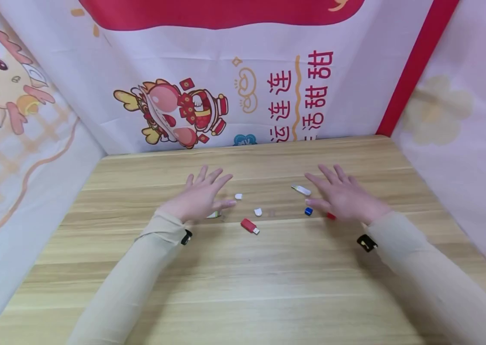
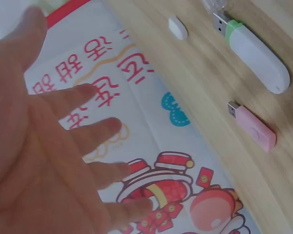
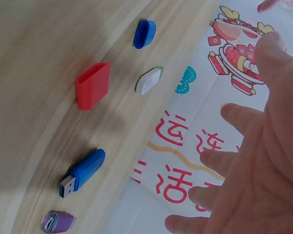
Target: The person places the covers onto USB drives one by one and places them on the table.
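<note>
Both hands hover over the wooden table with fingers spread and hold nothing. Below my left hand (image 1: 197, 200) lie a white USB stick with a green band (image 2: 260, 59) and a pink USB stick (image 2: 256, 127), seen in the left wrist view. Under and beside my right hand (image 1: 347, 199) are a red cap (image 3: 93, 87), a blue cap (image 3: 144, 34), a white USB stick (image 1: 301, 190), a blue USB stick (image 3: 85, 169) and a small purple piece (image 3: 58, 222). Between the hands lie a red USB stick (image 1: 249, 225) and two white caps, one farther back (image 1: 238, 196), one nearer (image 1: 258, 212).
A faint clear piece (image 1: 271, 212) lies right of the nearer white cap. Printed cloth (image 1: 208, 57) hangs behind the wooden table (image 1: 243, 297), and more cloth stands along both sides. Each wrist wears a black strap, such as the right strap (image 1: 367, 243).
</note>
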A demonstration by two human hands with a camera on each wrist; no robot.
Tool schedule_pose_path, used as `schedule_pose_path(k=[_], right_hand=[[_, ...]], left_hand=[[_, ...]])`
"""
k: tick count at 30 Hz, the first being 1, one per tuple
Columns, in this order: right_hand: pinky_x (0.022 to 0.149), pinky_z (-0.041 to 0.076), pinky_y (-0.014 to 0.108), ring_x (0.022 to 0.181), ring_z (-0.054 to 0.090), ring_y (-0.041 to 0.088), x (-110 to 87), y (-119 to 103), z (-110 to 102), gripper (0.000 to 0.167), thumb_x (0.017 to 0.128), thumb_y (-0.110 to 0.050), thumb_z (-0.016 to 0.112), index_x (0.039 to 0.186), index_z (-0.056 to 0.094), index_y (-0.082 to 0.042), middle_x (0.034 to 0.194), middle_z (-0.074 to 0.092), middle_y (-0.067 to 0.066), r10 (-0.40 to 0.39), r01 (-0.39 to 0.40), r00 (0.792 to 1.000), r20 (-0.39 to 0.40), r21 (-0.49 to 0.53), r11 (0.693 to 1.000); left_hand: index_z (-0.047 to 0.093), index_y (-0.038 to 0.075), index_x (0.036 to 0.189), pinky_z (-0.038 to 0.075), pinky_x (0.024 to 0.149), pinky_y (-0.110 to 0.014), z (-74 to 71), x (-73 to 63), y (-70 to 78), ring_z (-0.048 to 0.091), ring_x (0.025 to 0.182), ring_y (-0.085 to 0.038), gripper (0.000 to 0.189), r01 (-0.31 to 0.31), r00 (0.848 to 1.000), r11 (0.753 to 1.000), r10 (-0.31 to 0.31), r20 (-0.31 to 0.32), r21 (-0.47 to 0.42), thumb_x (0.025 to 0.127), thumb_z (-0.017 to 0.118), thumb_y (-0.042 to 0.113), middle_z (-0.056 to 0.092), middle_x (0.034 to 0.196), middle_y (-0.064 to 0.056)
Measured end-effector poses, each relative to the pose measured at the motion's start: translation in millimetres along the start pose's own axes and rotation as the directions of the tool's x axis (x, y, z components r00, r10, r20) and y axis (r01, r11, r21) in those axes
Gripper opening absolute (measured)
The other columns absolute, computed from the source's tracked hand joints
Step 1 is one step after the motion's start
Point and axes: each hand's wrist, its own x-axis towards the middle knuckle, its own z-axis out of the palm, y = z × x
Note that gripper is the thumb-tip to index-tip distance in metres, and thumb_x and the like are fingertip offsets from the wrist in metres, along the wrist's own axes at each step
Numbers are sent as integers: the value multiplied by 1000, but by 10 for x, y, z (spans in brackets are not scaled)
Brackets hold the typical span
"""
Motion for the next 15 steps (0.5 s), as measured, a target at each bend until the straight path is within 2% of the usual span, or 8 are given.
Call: schedule_pose_path(k=[2, 5, 9, 12, 15], right_hand=[[106, 10, 76, 144, 0, 54, 56, 15, -6, 77, 97, -63, 45, 159, 23, -22, 163, 8, 20, -1, 1, 1000, 10, 8, 1000], [105, 11, 77, 143, 3, 55, 163, 43, -14, 76, 98, -61, 46, 158, 24, -20, 162, 10, 21, -2, 1, 1000, 30, 22, 1000], [109, 18, 70, 140, 21, 54, 331, 82, -42, 71, 99, -51, 54, 154, 35, -11, 156, 27, 26, -24, 23, 999, 44, 13, 1000], [109, 30, 61, 133, 40, 48, 460, 88, -81, 62, 98, -39, 62, 144, 47, -1, 144, 46, 27, -43, 42, 998, 54, 16, 999], [106, 38, 56, 125, 51, 41, 563, 70, -111, 54, 96, -33, 66, 137, 55, 2, 133, 58, 24, -12, 9, 997, 78, 33, 999]], left_hand=[[24, 21, 158, 0, 112, -69, 4, 82, -10, -6, 148, -42, 79, -4, 1000, 1000, 4, 2, 9, 96, 40, 67, 13, 164, -12], [30, 19, 156, 3, 112, -68, 22, 218, -36, 1, 148, -42, 72, -17, 1000, 1000, 17, 1, 5, 99, 47, 58, 20, 162, -14], [45, 15, 149, 20, 114, -61, 57, 425, -66, 25, 144, -38, 61, -90, 996, 996, 89, -27, -2, 97, 63, 42, 39, 153, -14], [57, 11, 138, 36, 110, -49, 84, 577, -82, 47, 131, -31, 52, -129, 991, 991, 127, -32, -47, 93, 71, 31, 55, 139, -11], [65, 10, 130, 46, 101, -41, 111, 692, -88, 59, 114, -25, 44, -99, 995, 987, 100, 8, -131, 90, 76, 25, 65, 122, -8]])
